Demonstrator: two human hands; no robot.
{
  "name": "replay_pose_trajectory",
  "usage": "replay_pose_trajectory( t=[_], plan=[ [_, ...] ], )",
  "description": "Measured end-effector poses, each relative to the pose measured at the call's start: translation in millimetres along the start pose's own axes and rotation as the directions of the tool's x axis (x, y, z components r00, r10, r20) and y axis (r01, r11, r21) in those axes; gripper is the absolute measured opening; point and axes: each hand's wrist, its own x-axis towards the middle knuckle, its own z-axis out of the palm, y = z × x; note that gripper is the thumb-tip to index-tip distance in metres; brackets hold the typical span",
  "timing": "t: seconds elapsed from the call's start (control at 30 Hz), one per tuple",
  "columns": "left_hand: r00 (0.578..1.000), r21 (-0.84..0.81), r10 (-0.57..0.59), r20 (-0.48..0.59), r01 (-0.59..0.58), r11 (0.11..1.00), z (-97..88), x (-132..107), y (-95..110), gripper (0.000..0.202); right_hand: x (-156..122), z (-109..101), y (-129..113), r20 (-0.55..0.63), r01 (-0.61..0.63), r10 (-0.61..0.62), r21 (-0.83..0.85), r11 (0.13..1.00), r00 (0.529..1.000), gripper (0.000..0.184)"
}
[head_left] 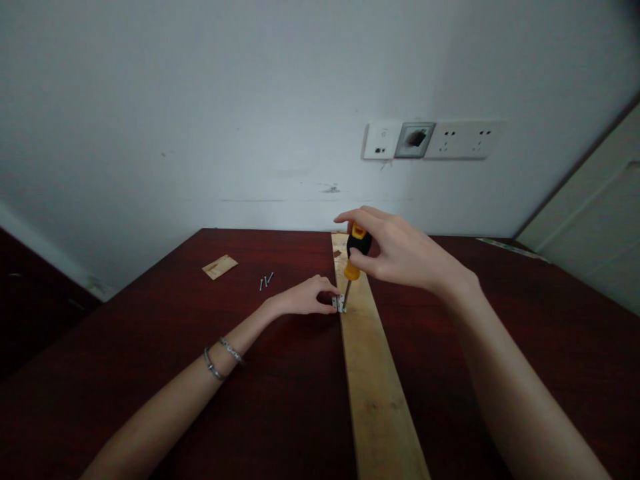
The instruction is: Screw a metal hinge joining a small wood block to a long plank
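Observation:
My right hand (387,247) grips a yellow-and-black screwdriver (359,243) by its handle, the shaft pointing down. Its tip meets a small metal hinge (339,303) at the left edge of a long wooden board (373,373). With thumb and fingertips, my left hand (313,295) pinches the hinge from the left side. One leaf of the hinge lies on the board and the other juts out past its edge. Whether a screw sits under the tip is too small to tell.
Several loose screws (266,281) lie on the dark red table (280,400), left of the board. Farther left is a thin wooden piece (220,267). Behind the table stands a white wall (200,133) with sockets (460,140). A narrow strip (513,249) lies at the back right.

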Motion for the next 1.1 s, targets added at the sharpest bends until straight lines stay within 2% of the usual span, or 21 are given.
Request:
replay_pose_trajectory(
  t=[0.13, 0.3, 0.43, 0.57, 0.73, 0.9, 1.1],
  plan=[
    [1.000, -0.010, 0.003, 0.001, -0.003, 1.000, 0.3, 0.0, -0.7, 0.030, -0.5, 1.2, 0.8, 0.000, -0.043, 0.043, -0.054, 0.998, 0.999, 0.047],
    [1.000, 0.003, 0.018, 0.006, -0.018, 1.000, 0.2, 0.2, -1.8, 0.030, 1.5, 1.2, 3.4, -0.009, -0.019, 0.018, -0.031, 0.999, 1.000, 0.033],
    [1.000, 0.008, 0.007, 0.006, -0.007, 1.000, -0.1, 0.0, -0.9, 0.031, 0.8, 0.9, 1.5, 0.004, -0.004, 0.004, -0.039, 0.999, 1.000, 0.041],
    [1.000, 0.001, 0.003, 0.021, -0.003, 1.000, -1.2, -0.1, 1.6, 0.031, 0.0, 2.2, 1.7, -0.010, -0.043, 0.042, -0.074, 0.996, 0.999, 0.045],
    [1.000, 0.007, -0.003, 0.012, 0.003, 1.000, -1.3, 0.2, 2.0, 0.033, 1.0, 2.0, 3.4, 0.003, -0.028, 0.028, -0.033, 0.999, 1.000, 0.032],
    [1.000, 0.004, 0.007, 0.002, -0.007, 1.000, -0.6, 0.1, 0.7, 0.034, 0.3, 1.3, -0.3, 0.003, -0.019, 0.019, -0.043, 0.999, 1.000, 0.043],
    [0.999, 0.009, 0.031, 0.016, -0.031, 0.999, -1.3, 0.6, 2.0, 0.031, 1.0, 1.0, 2.0, 0.000, -0.043, 0.043, -0.064, 0.997, 0.999, 0.030]
  ],
)
